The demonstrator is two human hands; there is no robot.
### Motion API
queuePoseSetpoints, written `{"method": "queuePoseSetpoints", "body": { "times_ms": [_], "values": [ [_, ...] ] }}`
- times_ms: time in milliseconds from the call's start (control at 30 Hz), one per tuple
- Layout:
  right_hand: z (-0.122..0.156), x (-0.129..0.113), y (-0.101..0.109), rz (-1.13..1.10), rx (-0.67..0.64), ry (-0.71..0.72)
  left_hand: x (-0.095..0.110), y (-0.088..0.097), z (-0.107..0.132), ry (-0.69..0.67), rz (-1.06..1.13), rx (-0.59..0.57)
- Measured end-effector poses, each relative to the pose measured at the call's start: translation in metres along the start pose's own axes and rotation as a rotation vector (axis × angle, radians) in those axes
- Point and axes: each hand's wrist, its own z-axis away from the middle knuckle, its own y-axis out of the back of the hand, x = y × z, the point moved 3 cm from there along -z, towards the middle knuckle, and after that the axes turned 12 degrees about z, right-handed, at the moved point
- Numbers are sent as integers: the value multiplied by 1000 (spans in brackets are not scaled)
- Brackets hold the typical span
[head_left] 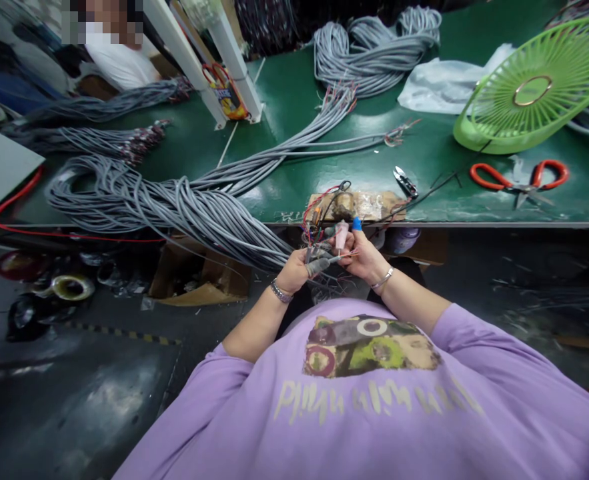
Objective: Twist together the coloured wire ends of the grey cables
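Note:
At the bench's front edge my left hand (297, 269) is closed on the end of a grey cable, its thumb in a grey finger cover. Thin coloured wires (353, 253) fan out of the cable end towards my right hand (367, 259), which is closed in a pinch on them. My right hand wears a blue finger cover (357, 224) and a pinkish one (341, 235). A big bundle of grey cables (214, 213) runs up to my left hand. Just beyond the hands lies a taped wooden block (369, 205), with red and black leads beside it.
Small snips (405, 183) and red-handled scissors (521, 183) lie on the green bench (294, 193). A green fan (534, 93) stands at right beside a plastic bag (439, 85). More cable bundles (374, 53) lie behind. A person (119, 57) is at far left. Cardboard boxes (199, 270) sit below.

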Motion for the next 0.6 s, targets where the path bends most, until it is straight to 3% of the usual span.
{"method": "queuePoseSetpoints", "body": {
  "times_ms": [167, 333, 600],
  "values": [
    [7, 5, 7, 6, -41, -47, 0, 3, 15, 31, -29, -50],
    [20, 7, 19, 99, 2, -79, -6, 13, 22, 93, -21, -64],
    [47, 1, 21, 448, -64, 142, -16, 22, 17, 150, 50, -47]
  ]
}}
